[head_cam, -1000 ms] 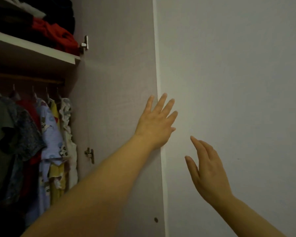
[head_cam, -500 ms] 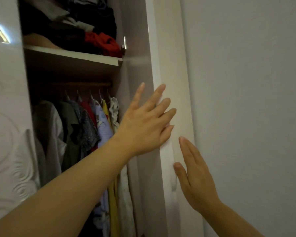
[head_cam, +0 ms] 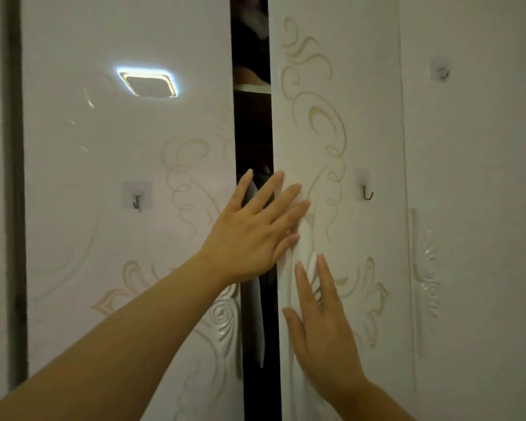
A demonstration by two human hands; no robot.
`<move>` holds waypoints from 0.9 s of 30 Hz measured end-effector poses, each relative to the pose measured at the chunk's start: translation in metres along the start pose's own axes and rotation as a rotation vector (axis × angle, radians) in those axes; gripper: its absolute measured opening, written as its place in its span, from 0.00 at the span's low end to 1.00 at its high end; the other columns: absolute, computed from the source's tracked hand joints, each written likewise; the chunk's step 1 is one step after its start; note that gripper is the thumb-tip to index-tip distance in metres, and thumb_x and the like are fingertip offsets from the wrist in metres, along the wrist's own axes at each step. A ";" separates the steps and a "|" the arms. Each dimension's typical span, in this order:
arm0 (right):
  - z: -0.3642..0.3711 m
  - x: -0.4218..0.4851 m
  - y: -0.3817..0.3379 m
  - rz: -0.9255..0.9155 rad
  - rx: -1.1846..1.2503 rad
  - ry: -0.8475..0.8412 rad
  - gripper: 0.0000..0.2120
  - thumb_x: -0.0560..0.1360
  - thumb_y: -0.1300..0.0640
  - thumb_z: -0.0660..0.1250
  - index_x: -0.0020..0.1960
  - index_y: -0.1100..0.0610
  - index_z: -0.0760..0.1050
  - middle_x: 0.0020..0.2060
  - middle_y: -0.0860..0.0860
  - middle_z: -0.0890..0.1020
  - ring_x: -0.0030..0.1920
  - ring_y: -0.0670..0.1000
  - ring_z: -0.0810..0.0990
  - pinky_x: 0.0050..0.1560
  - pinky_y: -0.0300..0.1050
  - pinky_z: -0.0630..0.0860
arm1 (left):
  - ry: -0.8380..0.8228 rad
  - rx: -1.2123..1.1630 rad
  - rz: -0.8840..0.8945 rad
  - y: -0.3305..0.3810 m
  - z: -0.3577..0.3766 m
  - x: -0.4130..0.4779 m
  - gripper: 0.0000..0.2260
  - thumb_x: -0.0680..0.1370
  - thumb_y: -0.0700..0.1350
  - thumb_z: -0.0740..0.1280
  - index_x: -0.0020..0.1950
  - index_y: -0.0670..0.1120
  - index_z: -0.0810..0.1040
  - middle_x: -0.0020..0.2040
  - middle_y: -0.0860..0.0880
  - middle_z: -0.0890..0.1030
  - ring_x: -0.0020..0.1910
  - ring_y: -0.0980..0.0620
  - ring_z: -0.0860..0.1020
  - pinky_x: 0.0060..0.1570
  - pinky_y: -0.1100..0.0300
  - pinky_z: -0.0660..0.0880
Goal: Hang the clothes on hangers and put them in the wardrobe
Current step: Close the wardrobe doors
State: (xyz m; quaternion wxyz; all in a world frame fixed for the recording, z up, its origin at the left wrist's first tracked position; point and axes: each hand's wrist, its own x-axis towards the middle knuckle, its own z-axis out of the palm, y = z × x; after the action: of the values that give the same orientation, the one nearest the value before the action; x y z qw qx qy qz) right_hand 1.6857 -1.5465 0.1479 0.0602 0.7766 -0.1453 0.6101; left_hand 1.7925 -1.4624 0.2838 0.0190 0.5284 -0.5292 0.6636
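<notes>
The right hand (head_cam: 322, 329) lies flat on the right wardrobe door (head_cam: 362, 132), fingers (head_cam: 327, 278) straight and holding nothing. The left hand (head_cam: 249, 235), also spread and empty, reaches over that door's edge across the dark gap (head_cam: 252, 132). The clothes (head_cam: 254, 314) hang inside, dimly seen through it. To shut well, I judge: press evenly with both palms, lift the left fingers clear before the edge meets the left wardrobe door (head_cam: 119, 238), and trap no fabric.
</notes>
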 end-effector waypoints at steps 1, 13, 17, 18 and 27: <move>0.015 0.004 -0.004 0.005 -0.035 0.005 0.27 0.81 0.44 0.41 0.73 0.57 0.57 0.73 0.61 0.58 0.61 0.60 0.77 0.44 0.50 0.82 | -0.009 0.007 -0.008 -0.007 0.012 -0.005 0.22 0.80 0.54 0.52 0.70 0.48 0.70 0.70 0.46 0.70 0.70 0.41 0.65 0.65 0.34 0.59; 0.149 0.039 0.005 0.011 -0.212 0.059 0.27 0.82 0.46 0.43 0.68 0.65 0.64 0.64 0.65 0.72 0.62 0.63 0.75 0.49 0.52 0.81 | -0.071 -0.111 -0.150 -0.043 0.141 -0.038 0.23 0.79 0.54 0.49 0.66 0.47 0.75 0.69 0.49 0.71 0.70 0.44 0.66 0.65 0.35 0.58; 0.183 0.041 0.022 -0.031 -0.260 0.132 0.26 0.82 0.51 0.48 0.60 0.71 0.74 0.61 0.67 0.75 0.58 0.66 0.77 0.48 0.55 0.81 | -0.043 -0.165 -0.220 -0.041 0.173 -0.040 0.24 0.77 0.55 0.51 0.65 0.47 0.75 0.68 0.50 0.72 0.69 0.43 0.68 0.64 0.34 0.60; 0.189 0.042 0.026 -0.045 -0.264 0.157 0.26 0.82 0.51 0.48 0.61 0.70 0.74 0.60 0.67 0.75 0.58 0.66 0.78 0.49 0.55 0.81 | -0.027 -0.177 -0.237 -0.039 0.180 -0.040 0.24 0.77 0.55 0.51 0.66 0.47 0.75 0.68 0.50 0.73 0.69 0.43 0.68 0.64 0.34 0.60; 0.219 0.039 0.045 -0.096 -0.226 0.311 0.24 0.81 0.47 0.48 0.67 0.64 0.64 0.66 0.60 0.68 0.65 0.58 0.68 0.61 0.51 0.67 | 0.155 -0.260 -0.316 -0.032 0.203 -0.043 0.24 0.76 0.56 0.54 0.68 0.46 0.72 0.68 0.49 0.73 0.70 0.43 0.66 0.68 0.38 0.56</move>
State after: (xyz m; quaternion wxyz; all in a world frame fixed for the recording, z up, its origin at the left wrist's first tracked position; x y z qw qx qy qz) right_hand 1.8839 -1.6548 0.1271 0.1975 0.6674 -0.1645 0.6990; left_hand 1.9681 -1.5722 0.2504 0.2314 0.5455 -0.5179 0.6169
